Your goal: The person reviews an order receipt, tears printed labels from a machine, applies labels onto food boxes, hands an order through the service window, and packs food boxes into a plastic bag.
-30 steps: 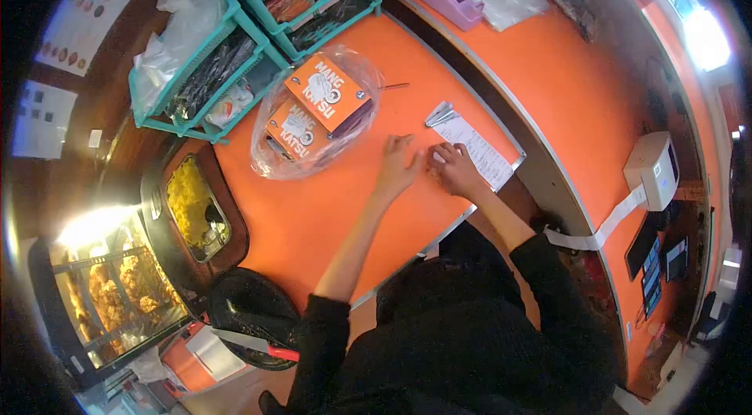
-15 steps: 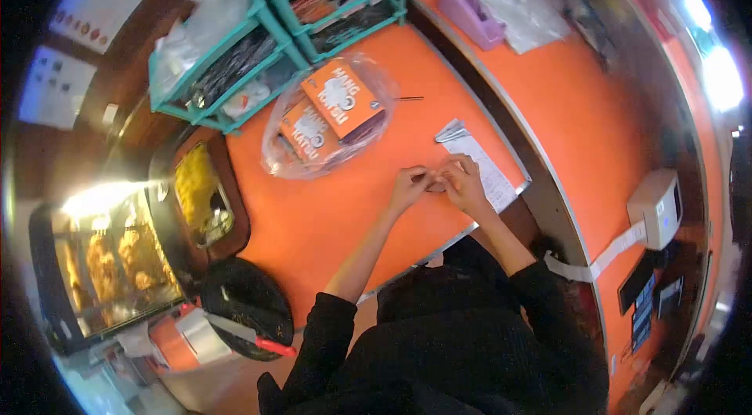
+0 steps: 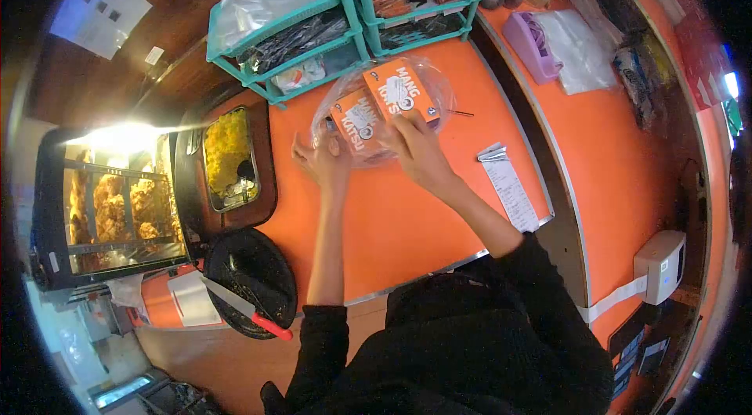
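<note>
Two orange boxes printed "MANG KATSU" sit in a clear plastic bag [image 3: 445,88] on the orange counter. The right-hand box [image 3: 399,90] partly overlaps the left-hand box [image 3: 356,121]. My left hand [image 3: 323,163] is at the bag's near left edge, thumb and fingers apart. At the near edge of the right-hand box, my right hand [image 3: 421,153] reaches over the bag with its fingers stretched out; whether it pinches any plastic is unclear. A thin dark stick [image 3: 462,113] lies just right of the bag.
A paper receipt [image 3: 511,189] lies to the right. Teal racks [image 3: 356,27] stand behind the bag. To the left are a tray of yellow food [image 3: 227,149], a lit display case [image 3: 117,203], and a red-handled knife [image 3: 249,309] on a round black board [image 3: 262,274]. A receipt printer [image 3: 659,266] stands far right.
Both hands have moved from close together beside the receipt to the bag of boxes, and they are now apart. The camera view has shifted too.
</note>
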`<state>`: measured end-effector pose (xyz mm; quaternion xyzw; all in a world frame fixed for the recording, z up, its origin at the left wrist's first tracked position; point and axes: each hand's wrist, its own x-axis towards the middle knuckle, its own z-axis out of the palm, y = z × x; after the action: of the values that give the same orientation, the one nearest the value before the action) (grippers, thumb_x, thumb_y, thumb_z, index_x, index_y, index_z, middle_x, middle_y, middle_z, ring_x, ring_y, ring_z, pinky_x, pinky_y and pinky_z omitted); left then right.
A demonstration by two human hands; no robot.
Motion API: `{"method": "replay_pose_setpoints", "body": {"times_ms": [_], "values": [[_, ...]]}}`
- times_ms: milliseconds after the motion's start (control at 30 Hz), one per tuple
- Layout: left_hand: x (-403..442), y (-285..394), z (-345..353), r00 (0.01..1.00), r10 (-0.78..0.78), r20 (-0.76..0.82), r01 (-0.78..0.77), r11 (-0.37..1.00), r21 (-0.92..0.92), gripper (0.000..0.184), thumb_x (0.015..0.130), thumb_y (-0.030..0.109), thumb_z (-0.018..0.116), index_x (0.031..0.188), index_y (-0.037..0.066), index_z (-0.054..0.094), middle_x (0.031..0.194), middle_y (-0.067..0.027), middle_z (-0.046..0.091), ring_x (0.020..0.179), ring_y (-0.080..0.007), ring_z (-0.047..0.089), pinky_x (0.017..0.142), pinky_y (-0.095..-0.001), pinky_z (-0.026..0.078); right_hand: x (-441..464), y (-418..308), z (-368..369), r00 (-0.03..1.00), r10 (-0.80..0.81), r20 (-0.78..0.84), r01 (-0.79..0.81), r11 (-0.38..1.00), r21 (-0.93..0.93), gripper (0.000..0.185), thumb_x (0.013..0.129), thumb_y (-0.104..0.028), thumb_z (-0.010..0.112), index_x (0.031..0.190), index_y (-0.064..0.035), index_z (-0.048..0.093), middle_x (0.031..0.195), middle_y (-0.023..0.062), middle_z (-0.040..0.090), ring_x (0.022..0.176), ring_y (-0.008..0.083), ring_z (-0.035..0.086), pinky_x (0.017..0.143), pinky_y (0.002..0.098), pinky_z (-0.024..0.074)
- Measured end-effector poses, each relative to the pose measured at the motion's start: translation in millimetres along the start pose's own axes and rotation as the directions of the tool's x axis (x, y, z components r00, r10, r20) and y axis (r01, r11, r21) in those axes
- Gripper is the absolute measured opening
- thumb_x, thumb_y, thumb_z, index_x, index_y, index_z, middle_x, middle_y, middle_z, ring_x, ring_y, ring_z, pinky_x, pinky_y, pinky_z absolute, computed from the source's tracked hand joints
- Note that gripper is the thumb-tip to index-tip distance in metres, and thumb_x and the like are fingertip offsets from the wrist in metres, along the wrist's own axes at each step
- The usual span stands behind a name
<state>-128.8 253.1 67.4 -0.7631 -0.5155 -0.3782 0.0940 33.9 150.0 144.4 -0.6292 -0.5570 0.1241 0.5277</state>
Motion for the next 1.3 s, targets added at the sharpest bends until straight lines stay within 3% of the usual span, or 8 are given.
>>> {"method": "replay_pose_setpoints", "body": {"times_ms": [100, 233, 400, 633, 933, 1033, 1200, 1300], "values": [[-23.1, -86.2, 69.7, 0.678, -0.048, 0.734, 0.332, 0.91, -0.247, 0.063, 0.072, 0.015, 0.071, 0.131, 0.001, 0.055, 0.108, -0.0297, 0.062, 0.107, -0.0438, 0.057, 0.092, -0.0454, 0.047, 40.4, 2.5, 44.6, 0.971, 0.199, 0.131, -0.214, 0.971, 0.11, 0.016, 0.093, -0.011, 0.052, 0.103, 0.0015, 0.056, 0.091, 0.0221, 0.059, 0.089, 0.0366, 0.061, 0.074, 0.043, 0.0485], [-34.2, -98.9, 82.0, 0.497, -0.192, 0.846, 0.633, 0.747, -0.202, 0.066, 0.068, 0.011, 0.069, 0.131, 0.001, 0.054, 0.109, -0.0321, 0.063, 0.099, -0.0426, 0.062, 0.083, -0.0427, 0.053, 44.9, 40.8, 108.6, 0.981, 0.179, 0.078, -0.161, 0.967, -0.198, 0.017, 0.093, -0.014, 0.05, 0.098, 0.001, 0.055, 0.087, 0.0263, 0.062, 0.085, 0.0405, 0.063, 0.069, 0.0469, 0.049], [-13.4, -77.1, 31.3, 0.664, -0.076, 0.744, 0.538, 0.74, -0.404, 0.065, 0.066, -0.001, 0.061, 0.13, -0.006, 0.052, 0.079, -0.0145, 0.064, 0.067, -0.0235, 0.063, 0.061, -0.0333, 0.052, 14.0, 71.8, 146.4, 0.913, 0.343, 0.221, -0.321, 0.938, -0.127, 0.028, 0.092, -0.02, 0.048, 0.112, -0.0009, 0.054, 0.082, 0.0289, 0.065, 0.077, 0.046, 0.065, 0.071, 0.0555, 0.0507], [10.1, -54.2, -1.7, 0.792, -0.004, 0.61, 0.324, 0.85, -0.416, 0.044, 0.067, 0.012, 0.064, 0.107, -0.007, 0.062, 0.083, -0.0295, 0.065, 0.077, -0.0377, 0.069, 0.066, -0.0433, 0.053, 16.9, 60.5, 144.3, 0.935, 0.302, 0.185, -0.263, 0.942, -0.207, 0.02, 0.092, -0.018, 0.05, 0.1, 0.0004, 0.052, 0.073, 0.0266, 0.063, 0.072, 0.0417, 0.066, 0.063, 0.0525, 0.0495], [21.7, -46.1, -0.2, 0.364, -0.243, 0.899, 0.58, 0.815, -0.014, 0.039, 0.069, 0.012, 0.063, 0.104, -0.005, 0.063, 0.086, -0.0281, 0.066, 0.078, -0.0409, 0.067, 0.068, -0.0447, 0.053, 19.5, 69.7, 163.2, 0.965, 0.206, 0.162, -0.199, 0.978, -0.053, 0.025, 0.09, -0.02, 0.054, 0.1, 0.0027, 0.054, 0.075, 0.0257, 0.065, 0.071, 0.0429, 0.066, 0.06, 0.0517, 0.0505], [1.6, -74.0, 35.8, 0.61, -0.099, 0.786, 0.412, 0.887, -0.208, 0.045, 0.07, 0.01, 0.063, 0.113, -0.005, 0.061, 0.097, -0.0292, 0.066, 0.088, -0.0383, 0.068, 0.074, -0.044, 0.054, 4.3, 81.7, 171.5, 0.917, 0.217, 0.336, -0.171, 0.972, -0.161, 0.025, 0.088, -0.022, 0.058, 0.101, -0.0007, 0.058, 0.08, 0.0245, 0.067, 0.076, 0.0415, 0.067, 0.062, 0.05, 0.0533], [9.2, -58.4, 15.5, 0.537, -0.129, 0.834, 0.446, 0.883, -0.15, 0.046, 0.071, 0.011, 0.066, 0.115, 0.001, 0.064, 0.103, -0.0257, 0.067, 0.092, -0.0335, 0.069, 0.08, -0.0415, 0.054, 10.3, 43.0, 141.4, 0.848, 0.353, 0.396, -0.187, 0.897, -0.4, 0.025, 0.084, -0.025, 0.062, 0.102, -0.0076, 0.062, 0.087, 0.0221, 0.068, 0.079, 0.0394, 0.068, 0.065, 0.0491, 0.0558], [4.9, -65.8, 23.3, 0.715, 0.009, 0.699, 0.386, 0.829, -0.406, 0.038, 0.073, 0.016, 0.068, 0.109, 0.004, 0.067, 0.105, -0.0194, 0.069, 0.094, -0.0285, 0.068, 0.081, -0.0397, 0.054, 7.7, 62.9, 146.3, 0.899, 0.295, 0.322, -0.139, 0.892, -0.429, 0.032, 0.085, -0.028, 0.061, 0.112, -0.0112, 0.063, 0.082, 0.0205, 0.068, 0.075, 0.0378, 0.069, 0.061, 0.05, 0.0546]]}}
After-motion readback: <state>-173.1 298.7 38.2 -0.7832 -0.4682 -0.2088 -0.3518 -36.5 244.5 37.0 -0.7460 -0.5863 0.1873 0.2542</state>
